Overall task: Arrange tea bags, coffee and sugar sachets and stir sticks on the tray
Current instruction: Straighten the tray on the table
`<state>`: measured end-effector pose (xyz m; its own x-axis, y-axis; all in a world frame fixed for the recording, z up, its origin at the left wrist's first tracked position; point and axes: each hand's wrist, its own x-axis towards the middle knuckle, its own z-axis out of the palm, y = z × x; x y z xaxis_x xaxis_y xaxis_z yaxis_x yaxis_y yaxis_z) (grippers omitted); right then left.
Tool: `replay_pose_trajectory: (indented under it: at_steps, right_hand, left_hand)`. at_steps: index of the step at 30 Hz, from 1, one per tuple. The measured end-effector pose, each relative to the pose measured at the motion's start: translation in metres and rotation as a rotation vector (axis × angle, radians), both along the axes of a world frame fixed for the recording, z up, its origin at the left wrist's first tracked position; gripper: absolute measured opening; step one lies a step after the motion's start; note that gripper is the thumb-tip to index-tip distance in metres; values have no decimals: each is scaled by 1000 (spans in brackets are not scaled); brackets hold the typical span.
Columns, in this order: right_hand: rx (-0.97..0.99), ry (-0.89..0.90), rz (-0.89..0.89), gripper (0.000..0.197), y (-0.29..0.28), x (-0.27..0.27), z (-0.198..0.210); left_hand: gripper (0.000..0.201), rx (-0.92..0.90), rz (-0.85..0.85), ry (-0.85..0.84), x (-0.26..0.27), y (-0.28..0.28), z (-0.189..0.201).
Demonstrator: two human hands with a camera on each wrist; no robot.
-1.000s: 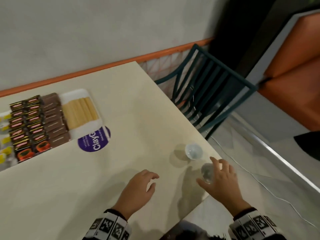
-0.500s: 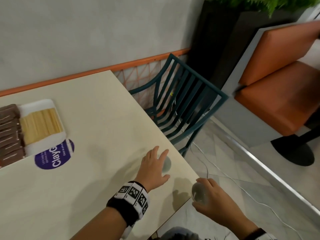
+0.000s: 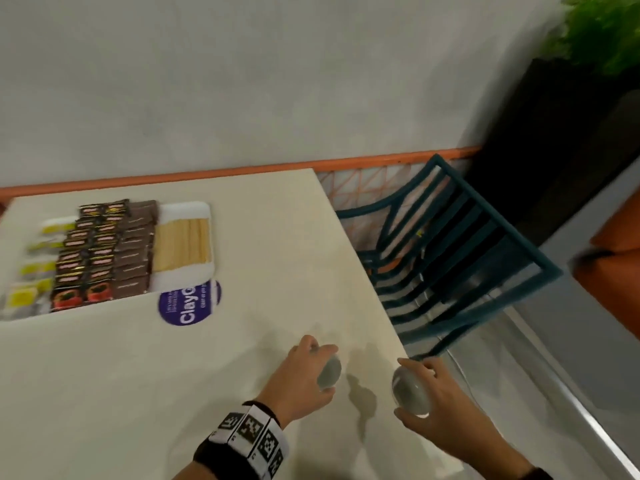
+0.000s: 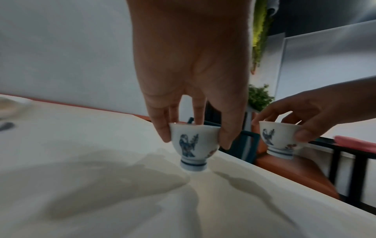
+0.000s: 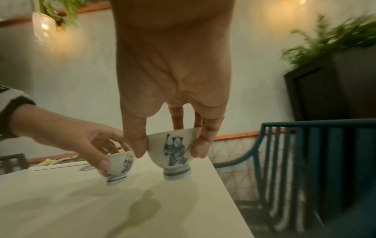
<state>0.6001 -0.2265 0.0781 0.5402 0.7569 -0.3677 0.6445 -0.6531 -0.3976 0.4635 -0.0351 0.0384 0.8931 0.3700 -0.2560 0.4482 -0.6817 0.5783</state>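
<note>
Our left hand (image 3: 300, 372) holds a small white cup with blue pictures (image 4: 194, 145) by its rim, our right hand (image 3: 437, 408) holds its twin cup (image 5: 171, 150), above the cream table (image 3: 173, 375); the white tray of sachets and wooden sticks (image 3: 185, 282) sits far left

The white tray (image 3: 187, 211) lies flat at the table's far left near the wall. On it, left to right: yellow-labelled tea bags (image 3: 31, 268), two columns of dark red-printed sachets (image 3: 88, 252), a column of brown sachets (image 3: 135, 249) (overlapping like shingles), then pale wooden stir sticks (image 3: 183, 244) side by side.
</note>
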Motion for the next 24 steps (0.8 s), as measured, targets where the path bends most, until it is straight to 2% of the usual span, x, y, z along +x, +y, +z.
replay_pose_trajectory:
  at_steps: [6, 9, 15, 24]
  right_hand:
    - [85, -30, 205, 73, 105, 20, 10]
    - [112, -6, 241, 75, 165, 24, 7]
    - [122, 82, 253, 76, 272, 32, -7]
    - [188, 118, 226, 80, 391, 33, -25]
  left_hand:
    - [77, -153, 427, -95, -43, 64, 16]
    - [81, -148, 574, -189, -57, 100, 19]
    - [82, -226, 682, -341, -59, 156, 15]
    - [84, -249, 758, -427, -26, 205, -19]
